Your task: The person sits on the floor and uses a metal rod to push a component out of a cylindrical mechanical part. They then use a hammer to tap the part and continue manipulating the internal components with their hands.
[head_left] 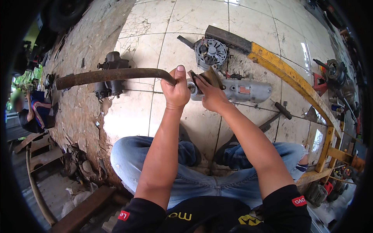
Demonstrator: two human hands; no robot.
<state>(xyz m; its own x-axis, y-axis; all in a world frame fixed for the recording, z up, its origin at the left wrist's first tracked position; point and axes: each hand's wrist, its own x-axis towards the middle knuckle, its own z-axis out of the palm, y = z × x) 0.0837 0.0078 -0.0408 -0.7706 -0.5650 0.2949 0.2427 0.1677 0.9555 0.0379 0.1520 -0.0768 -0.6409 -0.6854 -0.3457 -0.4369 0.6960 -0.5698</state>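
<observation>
The rusty pipe [112,76] stretches leftward, ribbed at its far end and bent at the other. Near the bend, a brownish bracket [214,77] overlaps a silver casing [254,91] lying on the tiles [134,116].

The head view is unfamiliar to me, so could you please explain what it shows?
There is no robot here: these are a person's bare hands, seen from above by a wide fisheye camera worn on the head, which bends straight edges. The left hand grips the bent end of a rusty metal bar. The right hand touches a brownish metal piece by a silver housing. On the tiled floor also lie a round, slotted part and a hammer-like tool; a yellow beam stretches along the right.
</observation>
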